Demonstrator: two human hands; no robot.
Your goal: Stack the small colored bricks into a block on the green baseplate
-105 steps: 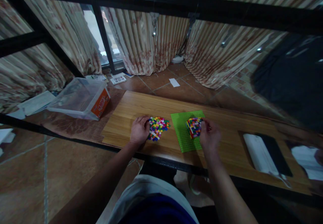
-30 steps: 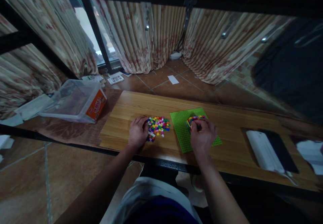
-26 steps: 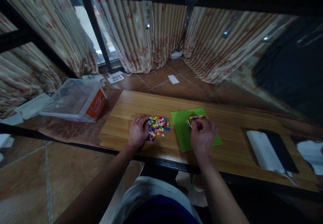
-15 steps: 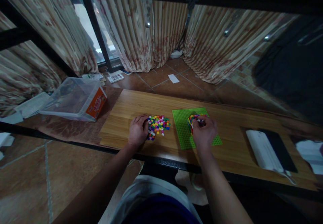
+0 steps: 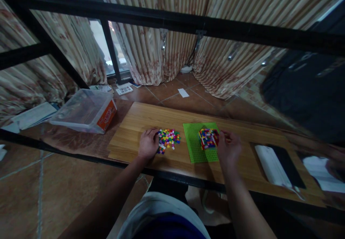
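Note:
My left hand (image 5: 148, 143) rests on the wooden table at the left edge of a loose pile of small coloured bricks (image 5: 169, 138). Its fingers are bent, with a gap between thumb and forefinger, and the fingertips reach the nearest bricks. My right hand (image 5: 229, 148) is over the right side of a green baseplate (image 5: 192, 147), fingers curled together; anything they grip is hidden. Just left of those fingers, a low block of multicoloured bricks (image 5: 207, 138) is built up on the plate, its right end partly covered by the hand.
Right of the plate lie a white oblong case (image 5: 273, 165) with a strap and a dark flat object (image 5: 289, 167). A clear plastic bin (image 5: 81, 111) with an orange label stands left of the tabletop (image 5: 151, 115). At far right, another person's hand (image 5: 334, 167) is near white paper (image 5: 318, 170).
My right hand has shifted right off the brick block, uncovering most of it. My left hand stays by the pile. The view has tilted up slightly, and another person's hand has appeared at far right.

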